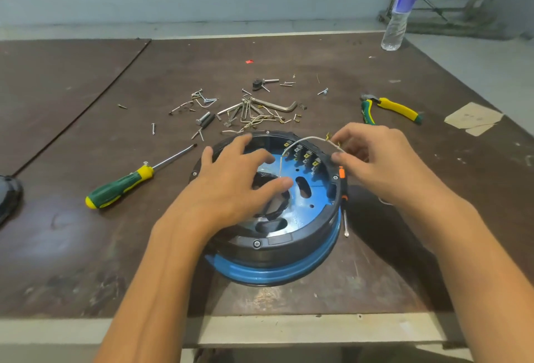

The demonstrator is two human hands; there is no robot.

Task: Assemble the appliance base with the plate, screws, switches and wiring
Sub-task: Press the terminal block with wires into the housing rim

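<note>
Head view: appliance base [274, 248] on the surface [86, 253], my left hand [231, 189] resting on it with fingers spread, my right hand [378, 163] pinching the wire [309, 138]; wiring step, next probably seating its terminal on the switches [306, 157].

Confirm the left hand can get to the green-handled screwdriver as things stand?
Probably yes. The left hand lies over the base with fingers straight, and the green-handled screwdriver lies on the table to its left, nothing between them. Only the right hand pinches the wire.
</note>
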